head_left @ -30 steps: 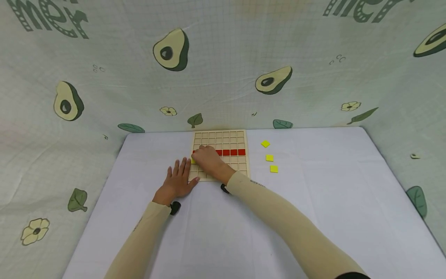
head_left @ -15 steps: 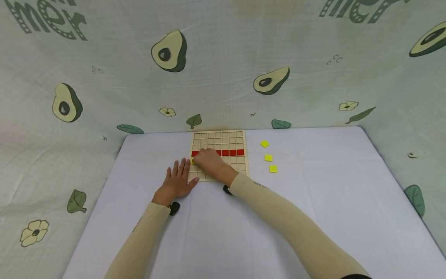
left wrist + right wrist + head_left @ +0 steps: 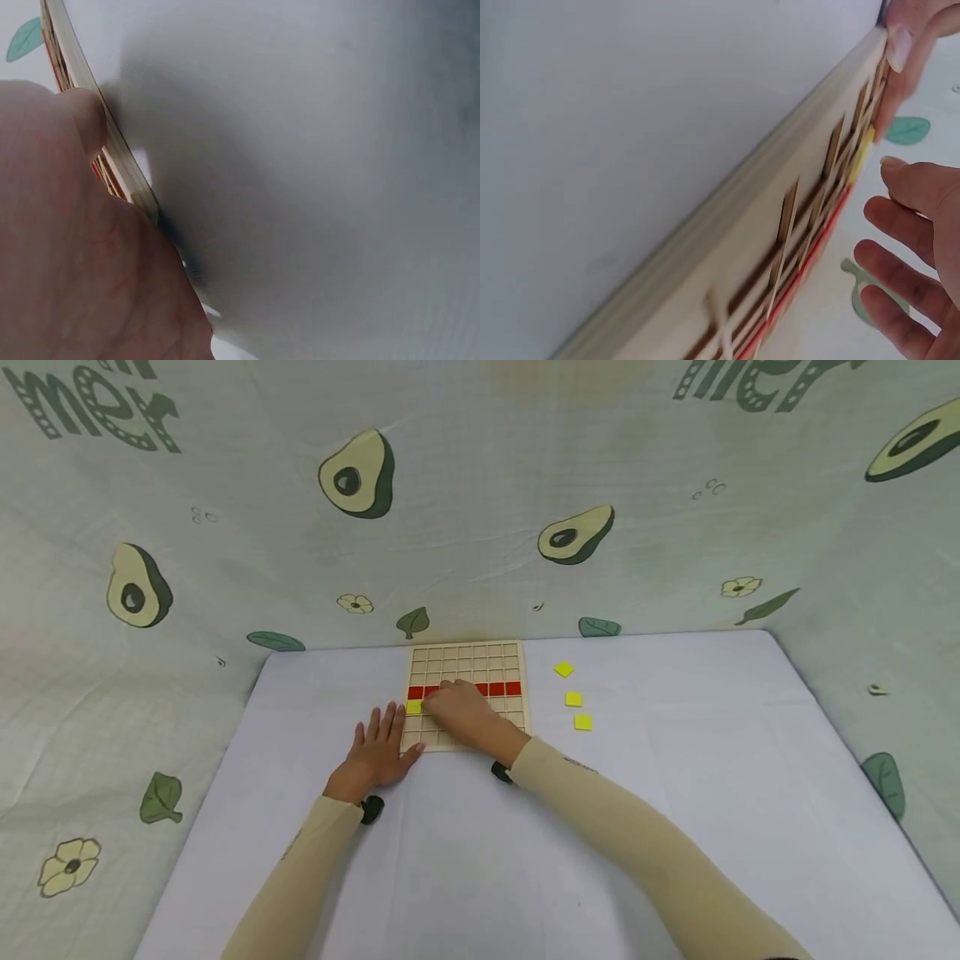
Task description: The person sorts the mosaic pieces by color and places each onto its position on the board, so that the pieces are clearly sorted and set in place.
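Yellow loose tiles (image 3: 573, 699): head view only. Right hand (image 3: 467, 714) empty, relaxed: right wrist view. Left hand (image 3: 379, 752) spread, touching board (image 3: 465, 653).

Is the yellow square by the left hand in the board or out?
In: the yellow square lies inside the board, below the red tiles.

Curtained off: the kind of room cannot be told
Pale fabric (image 3: 465, 560) printed with avocados (image 3: 363, 475), leaves (image 3: 161, 797) and flowers (image 3: 70, 867) hangs behind and on both sides of a white-covered table (image 3: 720, 777), hiding the room beyond.
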Motion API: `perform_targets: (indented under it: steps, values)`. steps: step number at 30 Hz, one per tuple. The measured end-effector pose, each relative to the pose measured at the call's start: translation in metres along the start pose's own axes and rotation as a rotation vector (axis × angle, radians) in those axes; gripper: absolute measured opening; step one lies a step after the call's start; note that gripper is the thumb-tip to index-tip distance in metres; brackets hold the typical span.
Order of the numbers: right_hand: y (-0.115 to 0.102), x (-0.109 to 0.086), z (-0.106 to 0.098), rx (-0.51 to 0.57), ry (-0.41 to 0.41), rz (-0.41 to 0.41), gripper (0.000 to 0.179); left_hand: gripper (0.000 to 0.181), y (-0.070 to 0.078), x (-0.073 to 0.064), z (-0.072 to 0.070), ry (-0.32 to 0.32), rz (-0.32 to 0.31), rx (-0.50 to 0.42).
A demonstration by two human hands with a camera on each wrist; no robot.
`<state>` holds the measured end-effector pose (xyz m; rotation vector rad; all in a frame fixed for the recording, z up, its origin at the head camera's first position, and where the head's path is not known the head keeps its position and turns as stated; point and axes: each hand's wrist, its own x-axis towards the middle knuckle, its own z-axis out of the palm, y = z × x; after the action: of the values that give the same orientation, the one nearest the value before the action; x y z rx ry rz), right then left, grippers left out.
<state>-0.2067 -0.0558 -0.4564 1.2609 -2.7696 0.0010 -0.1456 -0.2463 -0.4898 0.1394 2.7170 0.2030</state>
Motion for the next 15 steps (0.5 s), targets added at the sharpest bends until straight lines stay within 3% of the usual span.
perform_targets:
  steps: [9,15]
  values:
    - [0.028,-0.049,-0.018,0.027,0.058,0.011,0.027,0.09,0.0,0.001,0.002,0.001,0.0,-0.005]
    - [0.049,-0.088,-0.024,0.093,0.152,0.042,0.032,0.089,0.002,0.0,0.001,-0.003,0.006,-0.018]
